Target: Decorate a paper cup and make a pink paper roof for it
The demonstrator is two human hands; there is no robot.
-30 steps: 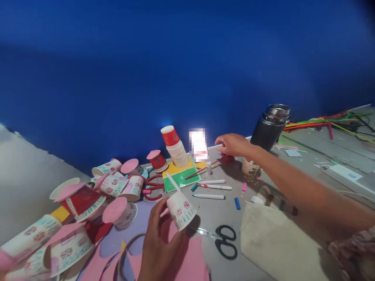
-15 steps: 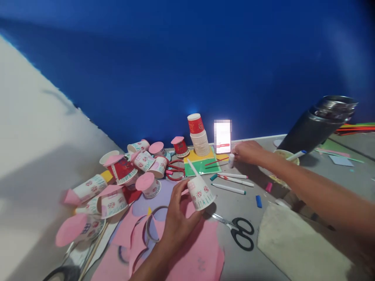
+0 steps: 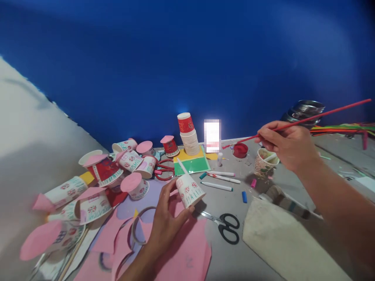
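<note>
My left hand [image 3: 172,214] is closed around a white paper cup [image 3: 190,191] that has red flower marks and teal strokes drawn on it. The cup is tilted over pink paper, and a white strip stands out behind its upper end. My right hand [image 3: 287,142] grips a long red paintbrush [image 3: 328,113], raised above the table. The reddish brush tip points left, close to a small jar of red paint [image 3: 240,150]; whether it touches anything cannot be made out. Black-handled scissors [image 3: 224,226] lie right of the cup.
Several decorated cups with pink paper tops [image 3: 134,185] crowd the left side. Behind stand a stack of paper cups [image 3: 190,140] and a bright phone screen [image 3: 212,136]. Markers [image 3: 216,186], a patterned cup [image 3: 265,162], a beige cloth [image 3: 272,226] and a dark flask [image 3: 306,111] are on the right.
My right hand has lifted up and to the right with the red paintbrush, uncovering the red paint jar. My left hand still holds the cup. The view has shifted slightly right.
</note>
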